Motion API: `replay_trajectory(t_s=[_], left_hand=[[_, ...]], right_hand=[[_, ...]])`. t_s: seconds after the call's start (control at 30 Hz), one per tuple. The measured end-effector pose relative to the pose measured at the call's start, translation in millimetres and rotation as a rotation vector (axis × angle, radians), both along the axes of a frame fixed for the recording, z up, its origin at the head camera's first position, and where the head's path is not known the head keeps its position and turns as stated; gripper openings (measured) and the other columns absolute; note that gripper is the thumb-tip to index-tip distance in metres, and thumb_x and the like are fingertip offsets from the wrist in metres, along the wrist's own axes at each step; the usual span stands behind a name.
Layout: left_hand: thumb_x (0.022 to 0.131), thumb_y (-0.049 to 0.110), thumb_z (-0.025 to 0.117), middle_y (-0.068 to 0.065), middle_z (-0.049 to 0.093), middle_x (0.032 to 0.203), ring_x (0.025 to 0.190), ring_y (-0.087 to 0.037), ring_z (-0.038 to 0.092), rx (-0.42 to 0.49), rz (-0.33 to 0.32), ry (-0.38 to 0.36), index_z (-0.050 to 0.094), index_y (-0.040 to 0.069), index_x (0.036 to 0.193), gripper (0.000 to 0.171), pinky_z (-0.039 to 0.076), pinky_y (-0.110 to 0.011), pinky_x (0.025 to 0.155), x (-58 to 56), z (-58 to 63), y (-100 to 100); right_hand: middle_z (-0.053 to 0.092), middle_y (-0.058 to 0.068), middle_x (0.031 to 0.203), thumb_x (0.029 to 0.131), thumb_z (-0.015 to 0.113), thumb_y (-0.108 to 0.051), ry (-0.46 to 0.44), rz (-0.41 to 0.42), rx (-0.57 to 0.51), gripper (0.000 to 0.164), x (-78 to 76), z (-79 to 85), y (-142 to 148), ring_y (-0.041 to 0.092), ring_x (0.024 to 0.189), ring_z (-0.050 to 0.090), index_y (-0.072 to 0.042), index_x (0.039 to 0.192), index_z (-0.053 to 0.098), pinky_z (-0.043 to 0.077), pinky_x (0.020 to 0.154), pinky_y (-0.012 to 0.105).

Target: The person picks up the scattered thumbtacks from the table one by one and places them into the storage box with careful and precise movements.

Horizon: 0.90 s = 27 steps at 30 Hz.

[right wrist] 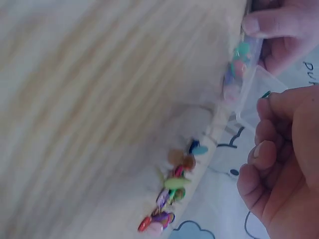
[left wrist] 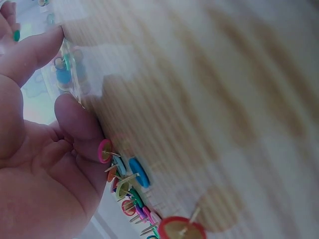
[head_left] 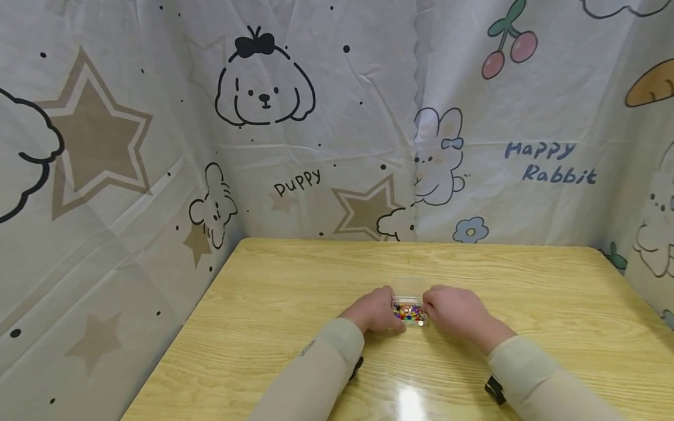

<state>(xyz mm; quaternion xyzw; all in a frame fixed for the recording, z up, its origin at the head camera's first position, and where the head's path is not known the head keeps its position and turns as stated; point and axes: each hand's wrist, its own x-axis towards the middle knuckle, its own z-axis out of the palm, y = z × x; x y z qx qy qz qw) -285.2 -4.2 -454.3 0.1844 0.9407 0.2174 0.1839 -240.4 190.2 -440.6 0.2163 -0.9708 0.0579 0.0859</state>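
Note:
A small clear plastic box [head_left: 409,314] full of colourful thumbtacks stands on the table, its clear lid [head_left: 409,286] raised at the back. My left hand [head_left: 378,310] grips the box at its left side, thumb at the front. In the left wrist view, the left thumb [left wrist: 37,52] and a finger lie along the box's edge. My right hand [head_left: 457,310] is at the box's right side, fingers curled. Between its thumb and index finger it pinches a green thumbtack [right wrist: 266,94]. The right wrist view shows the left hand [right wrist: 279,27] at the box's far end.
Several loose thumbtacks [right wrist: 174,184] lie in a cluster on the wooden table [head_left: 295,280] near the hands. One red-rimmed tack [left wrist: 182,228] lies close to the left wrist camera. A printed cloth [head_left: 326,134] hangs behind the table and along both sides.

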Motion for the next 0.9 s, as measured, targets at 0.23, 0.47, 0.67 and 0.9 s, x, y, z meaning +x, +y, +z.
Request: replay_trajectory(t_s=[0.23, 0.47, 0.67, 0.9], left_hand=[[0.069, 0.037, 0.084, 0.001, 0.056, 0.080, 0.066, -0.016, 0.049, -0.016, -0.003, 0.005, 0.048, 0.016, 0.095, 0.049, 0.043, -0.032, 0.058, -1.6, -1.5, 1], [0.069, 0.038, 0.083, 0.001, 0.055, 0.080, 0.065, -0.016, 0.049, -0.020, 0.002, -0.001, 0.048, 0.016, 0.094, 0.048, 0.043, -0.032, 0.057, -0.7, -0.3, 2], [0.069, 0.038, 0.083, 0.002, 0.056, 0.081, 0.066, -0.015, 0.049, -0.024, 0.001, 0.002, 0.048, 0.017, 0.096, 0.049, 0.043, -0.032, 0.058, -1.0, -0.3, 2], [0.069, 0.038, 0.084, 0.002, 0.055, 0.082, 0.066, -0.016, 0.050, -0.016, 0.007, 0.004, 0.048, 0.016, 0.098, 0.050, 0.044, -0.033, 0.059, -0.9, -0.9, 1]], right_hand=[[0.045, -0.012, 0.066, 0.084, 0.066, -0.020, 0.021, 0.030, -0.005, 0.020, 0.6, -5.4, -10, 0.007, 0.051, 0.038, -0.025, 0.068, 0.055, 0.039, 0.047, 0.029], [0.048, -0.014, 0.067, 0.081, 0.069, -0.021, 0.017, 0.036, 0.019, 0.015, 1.5, -3.3, -12, 0.005, 0.052, 0.041, -0.025, 0.069, 0.060, 0.042, 0.048, 0.028], [0.053, -0.013, 0.071, 0.082, 0.070, -0.022, -0.009, 0.027, 0.005, 0.009, 0.6, -1.8, -10, 0.004, 0.056, 0.045, -0.023, 0.074, 0.067, 0.046, 0.052, 0.030], [0.057, -0.013, 0.075, 0.085, 0.066, -0.019, -0.033, -0.004, -0.013, 0.009, -2.5, 6.3, 1, 0.004, 0.062, 0.049, -0.024, 0.078, 0.068, 0.049, 0.058, 0.032]])
